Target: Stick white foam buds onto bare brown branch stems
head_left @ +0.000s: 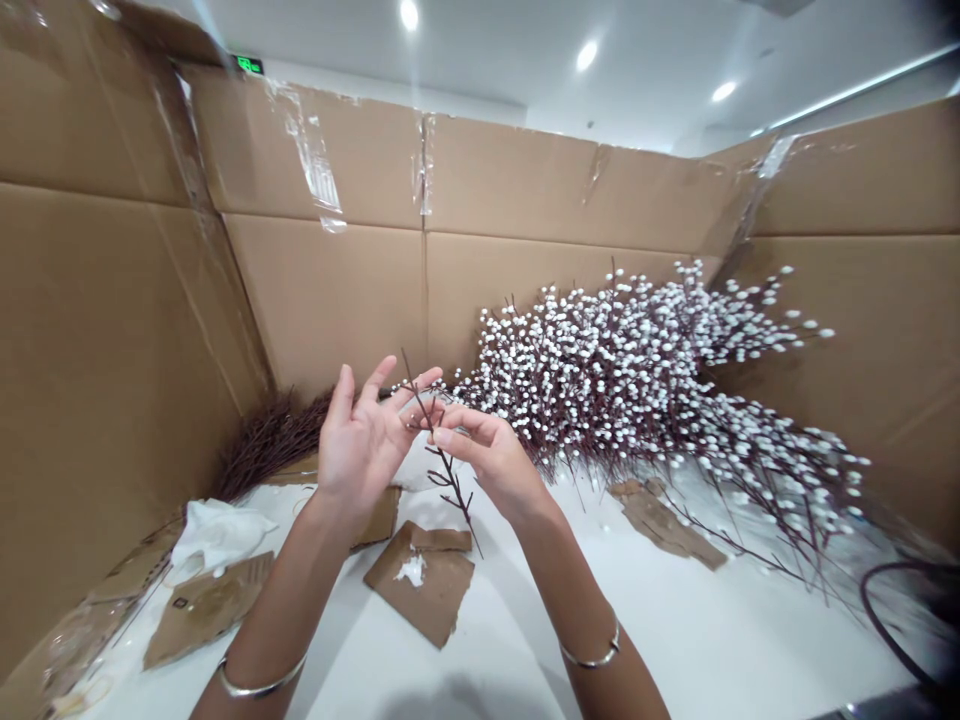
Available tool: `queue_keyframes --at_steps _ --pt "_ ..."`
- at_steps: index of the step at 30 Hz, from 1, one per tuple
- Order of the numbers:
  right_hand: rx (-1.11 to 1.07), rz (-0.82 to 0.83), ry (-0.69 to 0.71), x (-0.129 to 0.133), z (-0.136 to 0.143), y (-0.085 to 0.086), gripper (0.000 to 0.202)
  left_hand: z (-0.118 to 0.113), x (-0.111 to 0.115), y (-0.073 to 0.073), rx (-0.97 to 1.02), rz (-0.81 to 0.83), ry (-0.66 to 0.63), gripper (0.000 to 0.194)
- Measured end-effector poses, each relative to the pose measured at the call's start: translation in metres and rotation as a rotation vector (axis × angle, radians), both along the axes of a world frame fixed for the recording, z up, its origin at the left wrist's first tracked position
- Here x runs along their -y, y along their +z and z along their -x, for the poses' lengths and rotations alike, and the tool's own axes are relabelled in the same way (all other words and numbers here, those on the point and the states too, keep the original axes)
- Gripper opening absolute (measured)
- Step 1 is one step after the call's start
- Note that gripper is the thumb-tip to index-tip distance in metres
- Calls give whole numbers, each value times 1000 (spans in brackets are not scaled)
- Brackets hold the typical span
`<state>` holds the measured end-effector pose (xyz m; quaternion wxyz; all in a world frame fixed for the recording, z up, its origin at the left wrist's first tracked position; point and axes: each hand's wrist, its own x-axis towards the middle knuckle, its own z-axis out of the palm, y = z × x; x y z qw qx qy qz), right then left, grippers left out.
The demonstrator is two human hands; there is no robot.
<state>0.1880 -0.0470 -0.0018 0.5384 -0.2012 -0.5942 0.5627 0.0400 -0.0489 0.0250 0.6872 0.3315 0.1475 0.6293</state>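
Dark twig (454,483), slightly tilted, its upper part between the two hands and its forked lower part below the fingertips. Right hand (496,458): thumb and fingers closed in a narrow pinch on the stem. Left hand (354,445): wide, palm turned up, fingers spread just beside the twig; whether a fingertip touches it cannot be told. Stage shown, as judged: a single stem held up and handled at its fine side shoots. Moving it would call for a light pinch and clearance for the shoots, which could snag or bend.

Beyond the right hand, a dense heap of white-tipped branches (615,370); behind the left hand, a bundle of bare stems (274,445). Below the hands, a torn cardboard piece (442,595) bearing a white scrap (412,570), on a white table (705,640). Left of the left forearm, a crumpled white sheet (217,530) and a marked cardboard piece (206,612). Around all, cardboard walls (330,290).

Markings: a small dark mark on the marked cardboard piece, too small to read; a green sign (249,65), far above the left hand, with a pale pictogram. No brand or wording is legible.
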Motion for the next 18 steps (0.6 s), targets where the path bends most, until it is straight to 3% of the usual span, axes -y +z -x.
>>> queue_keyframes --at_steps 18 --pt "20 19 23 1 -2 0 17 1 2 1 -35 -31 2 52"
